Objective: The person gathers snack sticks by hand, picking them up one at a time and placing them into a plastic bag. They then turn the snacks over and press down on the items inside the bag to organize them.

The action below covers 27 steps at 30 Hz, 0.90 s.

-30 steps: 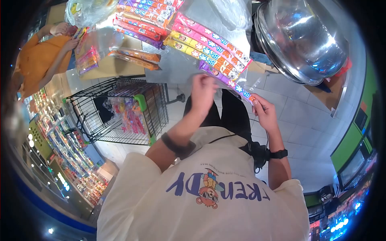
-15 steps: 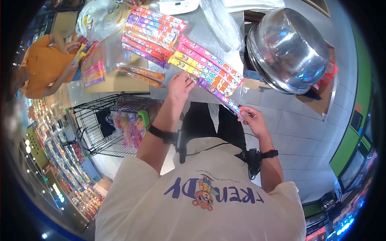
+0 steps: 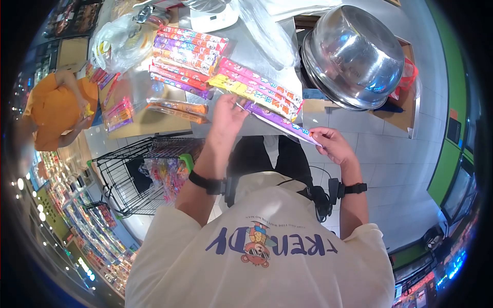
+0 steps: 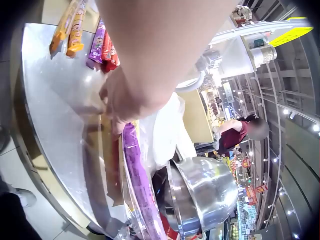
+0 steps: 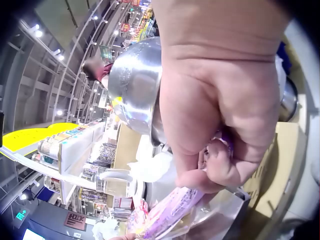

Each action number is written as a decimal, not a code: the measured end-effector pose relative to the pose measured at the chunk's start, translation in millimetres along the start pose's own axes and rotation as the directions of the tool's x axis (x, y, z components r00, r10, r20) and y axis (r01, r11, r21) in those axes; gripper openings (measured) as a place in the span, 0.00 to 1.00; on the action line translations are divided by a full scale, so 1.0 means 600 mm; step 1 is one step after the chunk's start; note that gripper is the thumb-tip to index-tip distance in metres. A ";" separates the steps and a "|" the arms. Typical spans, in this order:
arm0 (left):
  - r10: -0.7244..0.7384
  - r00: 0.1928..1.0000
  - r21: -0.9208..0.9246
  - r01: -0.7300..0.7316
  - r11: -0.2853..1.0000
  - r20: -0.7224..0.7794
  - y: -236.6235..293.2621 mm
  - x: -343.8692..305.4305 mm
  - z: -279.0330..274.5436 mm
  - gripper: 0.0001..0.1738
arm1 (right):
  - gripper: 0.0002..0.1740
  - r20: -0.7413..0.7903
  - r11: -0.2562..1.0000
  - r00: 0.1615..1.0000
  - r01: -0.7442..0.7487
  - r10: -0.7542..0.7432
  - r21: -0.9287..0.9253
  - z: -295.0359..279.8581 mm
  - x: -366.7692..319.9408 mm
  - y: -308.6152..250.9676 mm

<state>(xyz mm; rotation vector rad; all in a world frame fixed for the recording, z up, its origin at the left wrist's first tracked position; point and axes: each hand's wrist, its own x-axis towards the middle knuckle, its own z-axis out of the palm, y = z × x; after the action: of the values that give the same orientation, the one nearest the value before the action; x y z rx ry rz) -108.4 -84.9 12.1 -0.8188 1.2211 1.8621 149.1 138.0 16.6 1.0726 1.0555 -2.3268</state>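
Note:
A long purple wrapped candy stick lies slantwise between both hands, close along the near side of the row of pink and yellow sticks. My left hand holds its left end with bent fingers. In the left wrist view the purple stick runs away from those fingers inside clear film. My right hand pinches the other end between thumb and fingers. From the right wrist, the back of the right hand hides much of that grip, with the purple wrapper showing below it.
Purple and red sticks and orange ones lie left on the metal table. Steel bowls stand right, a plastic bag back left. A wire cart sits below. A person in orange handles packets.
My left hand moved left from above the purple stick, then came to its left end. The right hand has kept its hold at the other end. The view has shifted somewhat.

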 end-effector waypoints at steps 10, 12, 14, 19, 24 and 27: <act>0.002 0.987 -0.105 0.015 0.994 0.158 -0.060 -0.003 -0.040 0.20 | 0.17 -0.160 0.989 0.982 0.076 -0.097 -0.130 0.056 0.051 0.057; 0.018 0.988 -0.055 -0.010 0.998 0.157 -0.072 -0.004 -0.046 0.20 | 0.18 -0.144 0.972 0.976 0.136 -0.165 -0.191 0.076 0.054 0.064; 0.026 0.987 -0.039 -0.020 0.999 0.161 -0.079 -0.004 -0.050 0.18 | 0.17 -0.193 0.976 0.958 0.197 -0.212 -0.091 0.094 0.050 0.059; 0.038 0.989 -0.060 -0.030 0.998 0.145 -0.089 0.000 -0.055 0.16 | 0.13 -0.346 0.988 0.927 0.152 -0.147 -0.015 0.078 0.034 0.088; 0.034 0.991 -0.035 -0.030 0.999 0.132 -0.101 0.011 -0.066 0.18 | 0.15 -0.402 0.956 0.882 0.150 -0.244 -0.252 0.068 0.051 0.107; 0.015 0.994 -0.036 -0.011 0.999 0.110 -0.100 0.006 -0.061 0.20 | 0.17 -0.415 0.751 0.754 0.153 -0.509 -0.643 0.088 0.057 0.096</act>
<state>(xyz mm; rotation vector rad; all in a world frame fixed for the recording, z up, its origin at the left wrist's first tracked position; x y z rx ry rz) -55.4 -102.2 -30.3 -0.7187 1.1297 1.9180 135.3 59.4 -14.2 1.4265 2.1981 -1.6873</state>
